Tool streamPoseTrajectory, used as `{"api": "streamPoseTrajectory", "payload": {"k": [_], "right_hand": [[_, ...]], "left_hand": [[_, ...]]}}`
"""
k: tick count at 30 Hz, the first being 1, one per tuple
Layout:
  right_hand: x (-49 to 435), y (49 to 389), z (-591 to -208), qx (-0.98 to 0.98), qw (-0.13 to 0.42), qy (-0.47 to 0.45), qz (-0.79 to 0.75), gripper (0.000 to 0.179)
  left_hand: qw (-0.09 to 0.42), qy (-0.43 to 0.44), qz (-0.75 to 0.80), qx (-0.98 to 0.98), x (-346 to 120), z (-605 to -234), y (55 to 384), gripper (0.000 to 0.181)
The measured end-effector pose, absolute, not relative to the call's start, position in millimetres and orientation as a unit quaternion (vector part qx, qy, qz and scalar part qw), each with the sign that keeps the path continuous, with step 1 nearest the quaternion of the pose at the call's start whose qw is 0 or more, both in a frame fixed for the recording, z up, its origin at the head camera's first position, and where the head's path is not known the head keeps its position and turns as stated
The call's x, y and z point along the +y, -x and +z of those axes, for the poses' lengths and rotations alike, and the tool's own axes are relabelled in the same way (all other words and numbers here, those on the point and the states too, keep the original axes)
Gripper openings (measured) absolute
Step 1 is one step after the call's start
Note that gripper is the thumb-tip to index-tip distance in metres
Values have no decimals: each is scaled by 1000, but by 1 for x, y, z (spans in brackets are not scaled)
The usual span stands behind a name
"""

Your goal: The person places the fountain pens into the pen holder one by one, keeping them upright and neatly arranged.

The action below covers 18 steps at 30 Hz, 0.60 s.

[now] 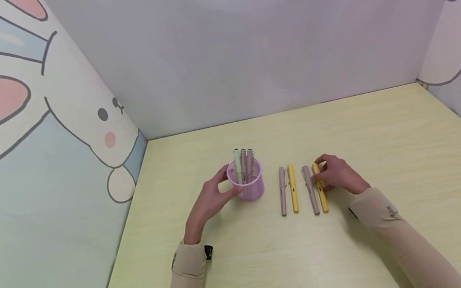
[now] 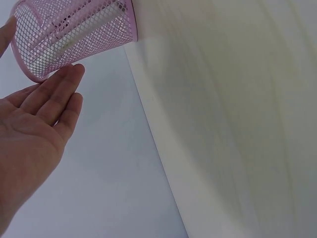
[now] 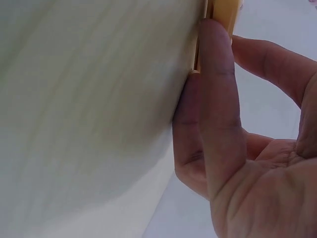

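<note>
My left hand (image 1: 213,197) holds a pink mesh pen holder (image 1: 254,192) near its rim, thumb on the near side and fingers on the far side. In the left wrist view its fingers (image 2: 57,94) lie against the mesh wall. Standing in the holder are a pale green pen (image 1: 237,161) and two mauve pens (image 1: 244,158). My right hand (image 1: 339,175) pinches the rightmost yellow pen (image 1: 324,203) near its upper end, between thumb and fingers. Just left of that pen lies a mauve pen (image 1: 312,196).
Between the holder and the right-hand pair lie another mauve pen (image 1: 284,201) and another yellow pen (image 1: 294,194), side by side. All rest on a pale wooden table (image 1: 261,267). A grey-white wall (image 1: 264,45) rises behind it, with cartoon-printed panels (image 1: 14,203) at the sides.
</note>
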State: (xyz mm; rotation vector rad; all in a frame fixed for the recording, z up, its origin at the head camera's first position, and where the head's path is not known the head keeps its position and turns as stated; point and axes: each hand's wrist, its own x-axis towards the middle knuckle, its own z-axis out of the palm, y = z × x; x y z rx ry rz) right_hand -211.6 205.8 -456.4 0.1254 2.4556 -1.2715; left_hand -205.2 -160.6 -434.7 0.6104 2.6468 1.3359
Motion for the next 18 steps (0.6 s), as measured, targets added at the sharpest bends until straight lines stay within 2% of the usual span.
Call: {"api": "streamPoseTrajectory", "payload": {"k": [18], "right_hand": [[212, 209, -457, 871, 168, -19, -462, 52]], "left_hand": [[63, -196, 449, 869, -161, -434, 204, 73]]}}
